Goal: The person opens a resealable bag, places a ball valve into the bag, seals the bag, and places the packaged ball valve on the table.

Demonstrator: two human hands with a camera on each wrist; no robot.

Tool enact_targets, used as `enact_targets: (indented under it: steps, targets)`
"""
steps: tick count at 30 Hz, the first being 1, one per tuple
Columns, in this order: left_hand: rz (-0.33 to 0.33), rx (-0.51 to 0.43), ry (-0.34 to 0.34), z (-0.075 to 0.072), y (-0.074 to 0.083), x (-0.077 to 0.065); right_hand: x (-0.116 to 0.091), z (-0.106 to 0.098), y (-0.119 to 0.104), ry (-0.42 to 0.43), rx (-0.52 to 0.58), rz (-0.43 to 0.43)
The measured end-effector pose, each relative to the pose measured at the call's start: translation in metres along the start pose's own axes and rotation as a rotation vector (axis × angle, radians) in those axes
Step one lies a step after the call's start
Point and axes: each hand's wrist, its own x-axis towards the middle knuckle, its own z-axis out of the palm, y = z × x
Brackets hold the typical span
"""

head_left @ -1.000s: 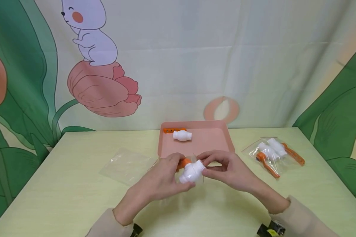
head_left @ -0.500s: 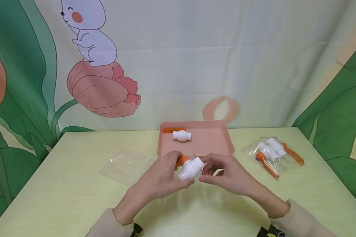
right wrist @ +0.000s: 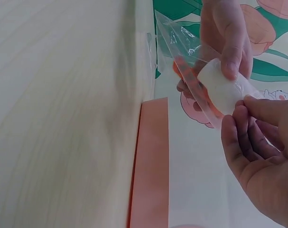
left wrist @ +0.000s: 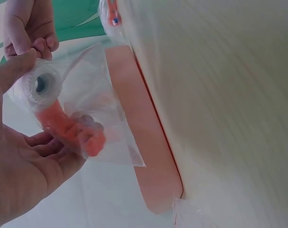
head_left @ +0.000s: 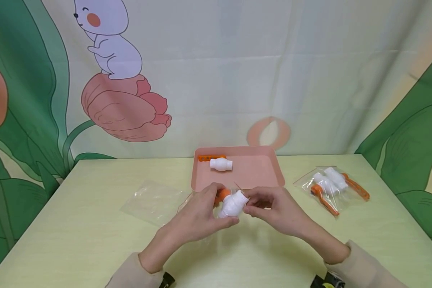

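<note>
In the head view my left hand (head_left: 196,218) grips a clear plastic bag, raised in front of the tray. A white plastic fitting (head_left: 233,205), bulging in the middle with ribbed ends, lies inside it. Also in the bag is an orange handle (left wrist: 68,126), seen in the left wrist view. My left thumb presses the white fitting through the film. The loose clear bag (left wrist: 122,142) hangs past the fingers there. Beside the fitting's upper end, my right hand (head_left: 279,208) pinches the bag's edge between thumb and fingertips, as the right wrist view shows.
A pink tray (head_left: 253,172) at the back holds another white fitting (head_left: 221,164) and an orange strip (head_left: 206,158). To the left lies a flat clear bag (head_left: 151,202). A filled bag (head_left: 329,186) with white and orange parts lies to the right.
My right fingertips drew slightly back from the fitting's end, then closed in again at the bag's edge. The left hand keeps its hold, with the fitting turned slightly.
</note>
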Motion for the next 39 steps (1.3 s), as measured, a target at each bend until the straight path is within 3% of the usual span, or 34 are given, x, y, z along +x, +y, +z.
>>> enact_targets:
  steps: [4,12,15,20,27,31,39]
  targets:
    - [-0.028,-0.100,-0.043,-0.001,0.000,0.000,0.001,0.000,-0.002,0.018,0.015,-0.039]
    - [-0.106,-0.392,-0.195,-0.009,-0.003,0.000,0.000,-0.002,-0.003,0.082,0.022,-0.095]
    - [-0.155,-0.467,-0.206,-0.012,-0.004,-0.001,0.000,-0.004,-0.003,0.101,0.038,-0.074]
    - [-0.181,-0.566,-0.159,-0.011,-0.007,0.000,0.002,-0.005,-0.003,0.106,0.075,-0.017]
    - [-0.149,-0.524,-0.090,-0.008,-0.010,0.004,0.000,-0.007,-0.003,0.068,0.085,-0.009]
    - [-0.136,-0.463,-0.049,-0.008,-0.012,0.005,-0.001,-0.011,-0.001,0.041,0.087,-0.049]
    - [-0.153,-0.439,0.017,-0.009,-0.013,0.004,-0.002,-0.017,0.000,0.017,0.107,-0.099]
